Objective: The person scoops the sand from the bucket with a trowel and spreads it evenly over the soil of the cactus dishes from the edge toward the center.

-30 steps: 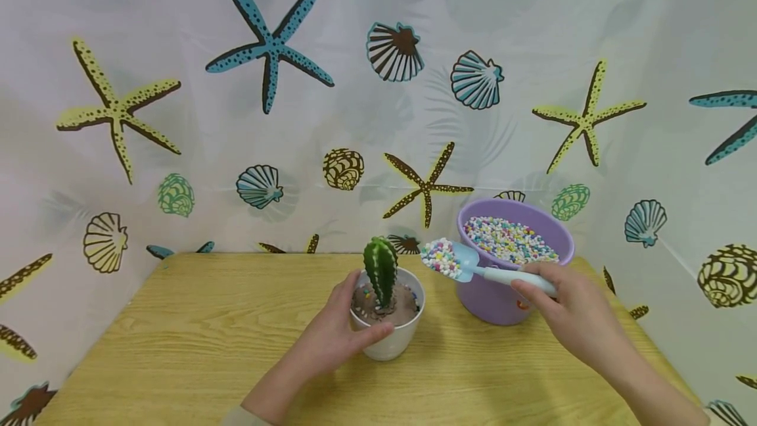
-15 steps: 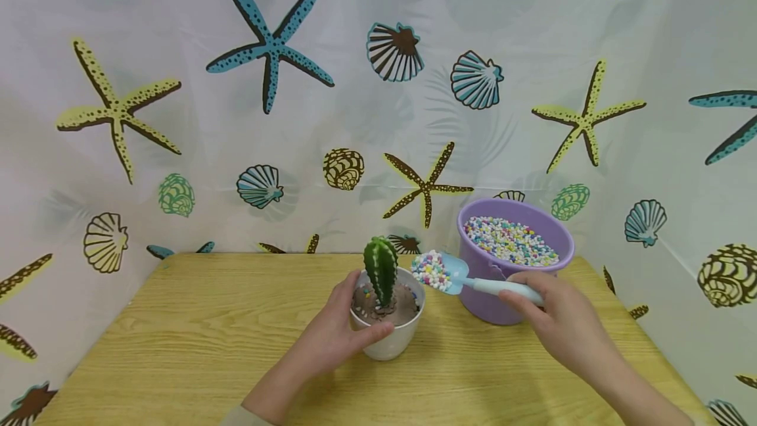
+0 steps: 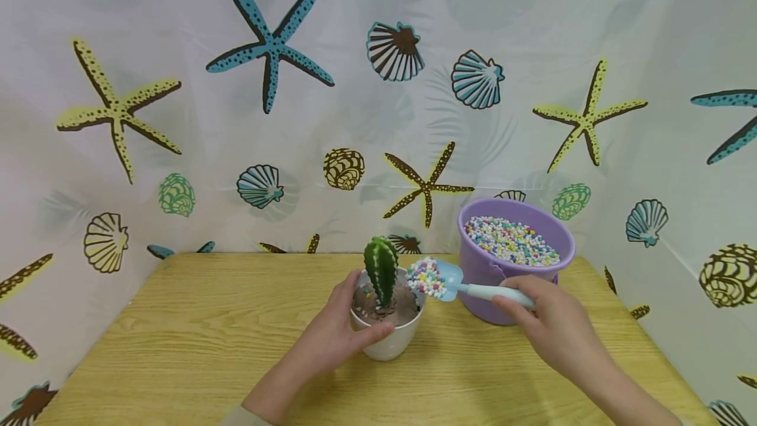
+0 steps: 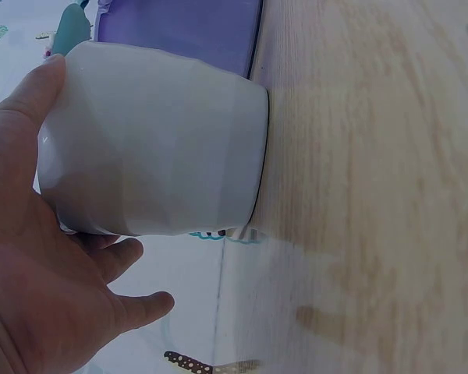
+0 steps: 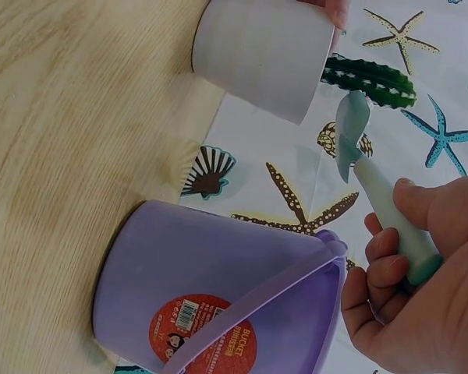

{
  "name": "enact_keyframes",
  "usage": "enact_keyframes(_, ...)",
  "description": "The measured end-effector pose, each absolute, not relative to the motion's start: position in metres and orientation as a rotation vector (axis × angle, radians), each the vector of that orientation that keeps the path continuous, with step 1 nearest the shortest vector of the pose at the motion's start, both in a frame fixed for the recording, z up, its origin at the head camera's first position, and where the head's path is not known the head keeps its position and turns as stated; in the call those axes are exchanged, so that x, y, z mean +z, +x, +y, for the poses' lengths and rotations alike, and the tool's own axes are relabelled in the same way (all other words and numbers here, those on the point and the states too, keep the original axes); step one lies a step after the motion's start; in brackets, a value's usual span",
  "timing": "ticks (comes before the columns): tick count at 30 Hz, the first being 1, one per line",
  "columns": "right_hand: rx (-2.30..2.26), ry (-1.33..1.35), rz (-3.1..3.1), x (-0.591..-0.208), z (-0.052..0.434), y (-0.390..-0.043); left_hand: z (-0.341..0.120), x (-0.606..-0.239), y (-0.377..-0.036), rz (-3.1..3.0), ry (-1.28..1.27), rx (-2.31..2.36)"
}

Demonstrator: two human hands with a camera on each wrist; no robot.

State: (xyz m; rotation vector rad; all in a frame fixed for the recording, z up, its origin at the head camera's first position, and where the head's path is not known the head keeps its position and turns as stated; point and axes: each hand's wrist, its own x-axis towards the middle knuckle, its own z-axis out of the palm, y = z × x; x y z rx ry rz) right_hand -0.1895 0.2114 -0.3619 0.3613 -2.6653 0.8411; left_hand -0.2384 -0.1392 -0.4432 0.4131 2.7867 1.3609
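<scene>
Pot (image 3: 395,342), soil (image 3: 403,307) in head view only

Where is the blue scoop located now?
In the head view, the blue scoop is right of centre, near the white pot and in front of the purple bucket.

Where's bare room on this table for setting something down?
Bare: wooden table between the shell-print white curtain and the left hand, and the front patch between that and the right hand. Crowded: middle to rear right, with the round white pot, spiny green cactus, light-blue scoop and purple plastic bucket.
</scene>
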Motion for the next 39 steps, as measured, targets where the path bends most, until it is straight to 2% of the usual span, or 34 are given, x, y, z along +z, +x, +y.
enact_keyframes(39, 0.590, 0.507, -2.581, -0.372, 0.195, -0.195, -0.139, -0.442, -0.236, 2.790, 0.418, 1.376)
